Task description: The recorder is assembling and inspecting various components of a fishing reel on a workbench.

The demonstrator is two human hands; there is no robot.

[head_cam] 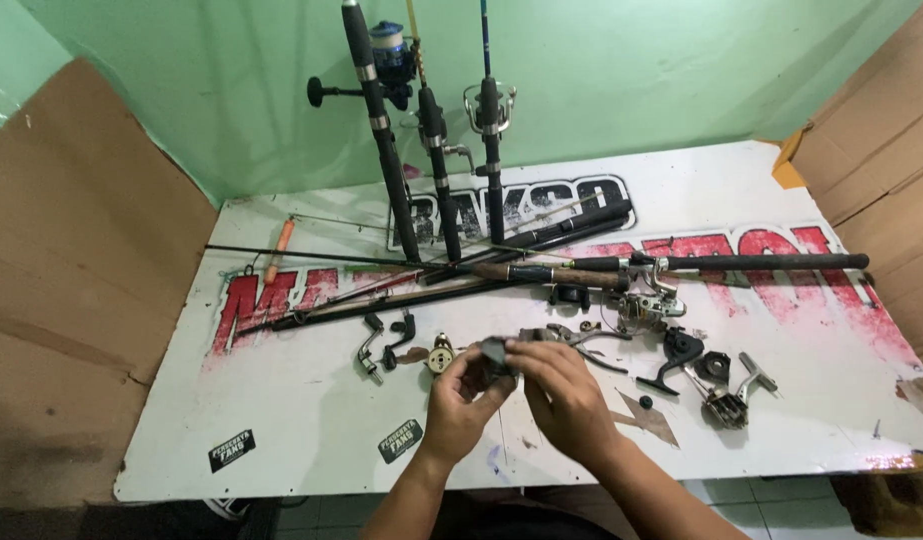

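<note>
My left hand [459, 400] and my right hand [559, 393] meet over the near middle of a white printed table [311, 440], both pinching a small dark reel part [496, 353] between the fingertips. Just behind my hands lie pliers [578, 338] and a small round brass-coloured reel piece [439, 353]. A dismantled spinning reel [646, 305] sits on a rod lying across the table, a little beyond my right hand.
Three fishing rods [386, 150] with reels lean upright against the green wall. Several more rods [701, 263] lie across the table. Loose reel handles [381, 345] and parts [721, 385] are scattered left and right. Cardboard sheets [71, 280] flank both sides.
</note>
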